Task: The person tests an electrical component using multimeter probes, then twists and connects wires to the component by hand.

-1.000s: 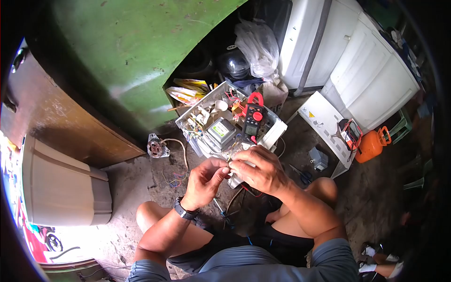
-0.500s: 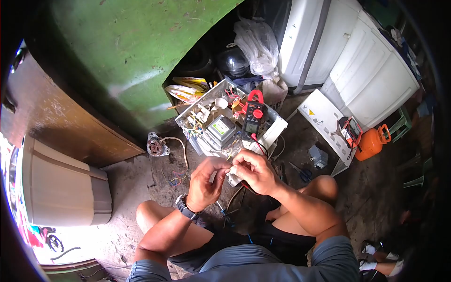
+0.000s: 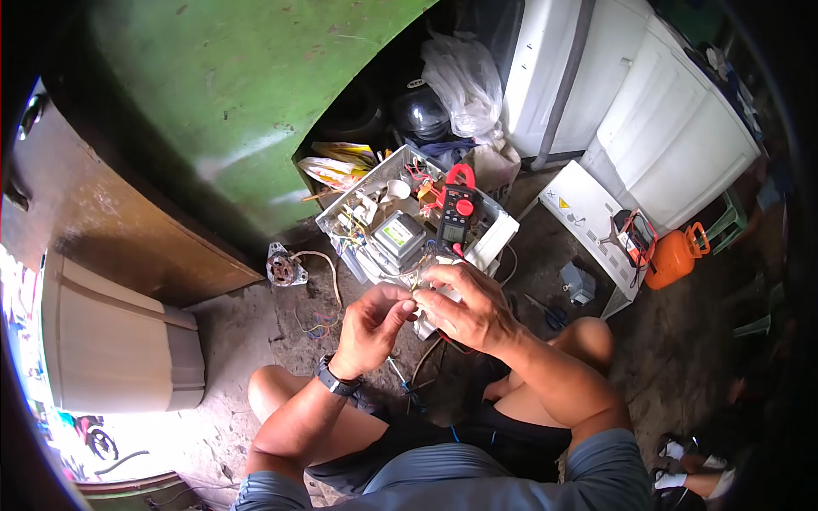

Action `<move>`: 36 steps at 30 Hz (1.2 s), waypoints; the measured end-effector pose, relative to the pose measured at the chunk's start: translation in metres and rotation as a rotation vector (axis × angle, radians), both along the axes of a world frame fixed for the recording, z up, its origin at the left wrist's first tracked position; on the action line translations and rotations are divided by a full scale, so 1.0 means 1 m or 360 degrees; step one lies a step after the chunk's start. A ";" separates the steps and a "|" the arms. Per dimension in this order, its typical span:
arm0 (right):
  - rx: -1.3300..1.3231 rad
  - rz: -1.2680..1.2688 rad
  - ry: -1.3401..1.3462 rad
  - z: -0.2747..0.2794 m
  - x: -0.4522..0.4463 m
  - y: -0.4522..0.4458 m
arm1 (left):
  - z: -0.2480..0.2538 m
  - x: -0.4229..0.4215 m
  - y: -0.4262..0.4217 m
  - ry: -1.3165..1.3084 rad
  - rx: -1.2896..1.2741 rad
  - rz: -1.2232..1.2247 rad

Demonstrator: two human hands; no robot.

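My left hand (image 3: 373, 328), with a watch on the wrist, is closed in a pinch. My right hand (image 3: 467, 307) meets it fingertip to fingertip, also pinching. Between them is a thin wire (image 3: 416, 283), mostly covered by the fingers. Just beyond stands an opened appliance casing (image 3: 504, 238) full of loose wires. Inside it sits a metal box with a green-and-white label (image 3: 399, 237). A red-and-black clamp meter (image 3: 457, 217) rests on the casing, its screen facing up and its test lead running down near my right hand.
A small motor (image 3: 284, 266) with a cord lies left on the floor. To the right are a white metal panel (image 3: 588, 213), a grey plastic piece (image 3: 578, 284), scissors (image 3: 552, 317) and an orange container (image 3: 673, 257). A blue screwdriver (image 3: 411, 393) lies between my legs. Another person's feet (image 3: 682, 468) show lower right.
My right hand's fingers have shifted and spread slightly over the pinch point, and the wrist has turned a little. My left hand stays pinched, nearly in place. The view has shifted slightly.
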State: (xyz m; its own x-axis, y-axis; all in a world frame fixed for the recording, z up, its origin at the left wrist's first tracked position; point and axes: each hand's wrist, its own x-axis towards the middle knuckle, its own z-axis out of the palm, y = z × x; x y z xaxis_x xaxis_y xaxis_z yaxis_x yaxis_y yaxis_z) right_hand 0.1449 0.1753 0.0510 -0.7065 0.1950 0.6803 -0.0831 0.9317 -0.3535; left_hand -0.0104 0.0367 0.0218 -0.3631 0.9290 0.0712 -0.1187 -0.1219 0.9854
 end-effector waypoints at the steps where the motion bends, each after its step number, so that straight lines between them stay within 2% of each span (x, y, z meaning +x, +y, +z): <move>1: 0.0045 0.0032 0.0016 0.000 0.000 0.001 | 0.000 -0.001 0.000 0.0000 0.0000 -0.0001; 5: 0.0103 0.0037 -0.0030 0.005 -0.002 -0.001 | -0.001 -0.001 0.001 0.0040 0.0015 0.0008; 7: -0.0400 0.0118 -0.0036 0.002 -0.006 -0.004 | -0.003 0.000 0.001 0.0067 0.0037 0.0034; 8: -0.0748 0.0148 -0.0042 -0.004 -0.007 -0.008 | -0.007 -0.001 0.003 0.0347 0.0131 0.0110; 9: -0.0748 0.0149 -0.0042 -0.008 -0.007 -0.011 | -0.009 -0.001 0.004 0.0628 0.0224 0.0186; 11: -0.1992 0.0285 -0.0288 -0.016 -0.006 -0.015 | -0.011 0.003 0.006 0.0749 0.0287 0.0270; 12: -0.2367 0.0399 -0.0257 -0.023 -0.006 -0.016 | -0.012 0.004 0.006 0.0871 0.0351 0.0356; 15: -0.2540 0.0519 -0.0280 -0.015 -0.004 -0.009 | -0.012 0.004 0.005 0.0848 0.0315 0.0332; 16: -0.2070 0.0376 -0.0197 -0.009 -0.005 -0.010 | -0.012 0.004 0.004 0.0850 0.0316 0.0331; 17: -0.1195 0.0087 -0.0221 0.006 -0.002 -0.009 | -0.011 0.006 0.002 0.0464 0.0234 0.0231; 18: -0.0739 0.0077 -0.0074 0.007 -0.004 -0.003 | -0.010 0.006 0.002 0.0077 0.0152 0.0133; 19: -0.0286 0.0064 0.0068 0.006 -0.006 0.001 | -0.008 0.004 0.001 0.0077 0.0154 0.0134; 21: -0.0121 0.0048 0.0032 0.000 -0.003 0.002 | -0.005 -0.001 -0.001 0.0011 0.0018 -0.0028; 22: 0.0041 0.0030 -0.0002 -0.002 -0.002 0.002 | -0.005 -0.002 0.000 -0.0004 -0.0019 -0.0044; 25: 0.0173 0.0018 0.0023 -0.004 -0.001 0.002 | -0.005 -0.005 -0.001 -0.0055 -0.0067 -0.0082; 36: 0.0173 0.0031 -0.0003 0.000 -0.002 0.000 | -0.005 -0.008 -0.002 -0.0104 -0.0087 -0.0135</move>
